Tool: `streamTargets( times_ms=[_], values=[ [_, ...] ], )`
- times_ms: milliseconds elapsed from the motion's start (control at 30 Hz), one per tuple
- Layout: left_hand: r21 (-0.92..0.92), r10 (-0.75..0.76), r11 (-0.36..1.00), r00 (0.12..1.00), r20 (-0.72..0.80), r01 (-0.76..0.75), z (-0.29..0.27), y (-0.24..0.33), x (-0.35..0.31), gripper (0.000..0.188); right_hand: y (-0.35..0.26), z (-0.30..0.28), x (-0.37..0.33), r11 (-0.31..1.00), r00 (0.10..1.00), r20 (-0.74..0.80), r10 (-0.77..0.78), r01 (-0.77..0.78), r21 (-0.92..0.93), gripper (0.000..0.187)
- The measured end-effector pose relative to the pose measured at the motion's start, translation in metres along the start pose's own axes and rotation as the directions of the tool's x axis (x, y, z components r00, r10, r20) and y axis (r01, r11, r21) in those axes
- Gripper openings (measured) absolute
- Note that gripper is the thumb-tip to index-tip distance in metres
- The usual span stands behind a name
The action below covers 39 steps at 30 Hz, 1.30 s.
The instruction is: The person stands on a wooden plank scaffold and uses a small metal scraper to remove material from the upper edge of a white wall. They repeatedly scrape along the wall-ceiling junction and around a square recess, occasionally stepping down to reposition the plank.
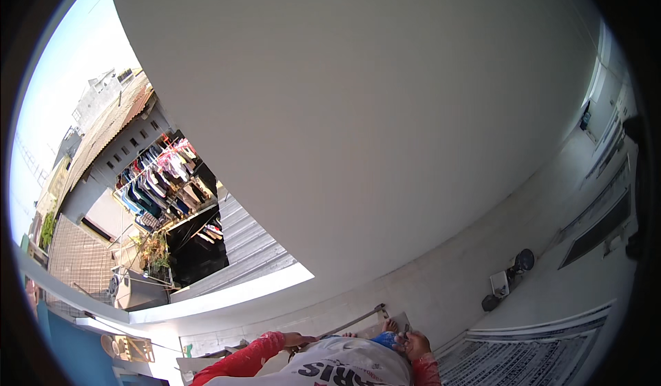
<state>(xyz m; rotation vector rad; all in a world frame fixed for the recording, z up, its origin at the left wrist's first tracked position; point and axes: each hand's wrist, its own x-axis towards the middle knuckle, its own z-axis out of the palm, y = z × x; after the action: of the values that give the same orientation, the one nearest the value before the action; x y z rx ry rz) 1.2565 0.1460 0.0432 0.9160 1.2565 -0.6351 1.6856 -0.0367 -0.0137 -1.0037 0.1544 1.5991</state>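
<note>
Long-handled tool point(354, 320): lies in front of the body at the lower edge of the view, running from the left grip toward the feet; its dark head point(380, 309) points away from the body. I cannot tell whether the head touches the floor point(441, 283).
Left grip point(296, 340): appears closed around the near end of the handle; my view of the fingers is small.
Right grip point(416, 347): curled, apparently around a small grey item point(406, 329), which I cannot identify.
White surface point(358, 110): fills most of my view; I see neither grip touching it.
Handling, tool: I judge the step in hand to be controlling the tool close to the body. Keep the left grip firm and the handle aligned with the forearm.
Handling, clearance: I advise guiding the head clear of the bare foot point(390, 325) and off the white surface until contact is wanted.
Handling, right side: I advise keeping the small item apart from the handle, so that neither grip hinders the other.
Containers, indoors: a dark round object point(525, 259) near the wall at right may be a bucket; I cannot read its contents.
Containers, outdoors: a beige tank-like body point(140, 293) stands beyond the opening; its inside is hidden from me.
</note>
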Motion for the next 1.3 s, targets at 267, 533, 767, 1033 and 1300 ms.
streamTargets(
  times_ms=[267, 533, 767, 1033, 1300],
  values=[
    [-0.473, 0.431, 0.705, 0.849, -0.307, -0.529, 0.032, 0.063, -0.072, 0.037, -0.091, -0.036, 0.022, 0.527, 0.937, -0.296, 0.184, -0.348, -0.776, 0.019],
    [-0.414, 0.209, 0.482, 0.56, -0.802, -0.772, 0.054, 0.065, -0.017, 0.024, -0.14, -0.155, 0.009, 0.491, 0.764, -0.638, 0.096, -0.594, -0.637, 0.031],
    [-0.553, 0.089, 0.475, 0.662, -0.744, -0.685, 0.07, 0.063, 0.017, 0.054, -0.119, -0.096, 0.044, 0.577, 0.862, -0.505, 0.041, -0.433, -0.693, 0.02],
    [0.395, 0.769, 0.63, 0.609, -0.196, -0.669, 0.093, -0.008, 0.097, 0.065, -0.08, -0.007, 0.071, 0.326, 0.988, -0.14, -0.061, -0.113, -0.939, 0.019],
    [-0.464, 0.189, 0.82, 0.923, -0.334, -0.336, 0.119, -0.044, 0.107, 0.068, -0.093, -0.018, 0.075, 0.537, 0.94, -0.312, 0.138, -0.336, -0.774, 0.01]
  ],
)
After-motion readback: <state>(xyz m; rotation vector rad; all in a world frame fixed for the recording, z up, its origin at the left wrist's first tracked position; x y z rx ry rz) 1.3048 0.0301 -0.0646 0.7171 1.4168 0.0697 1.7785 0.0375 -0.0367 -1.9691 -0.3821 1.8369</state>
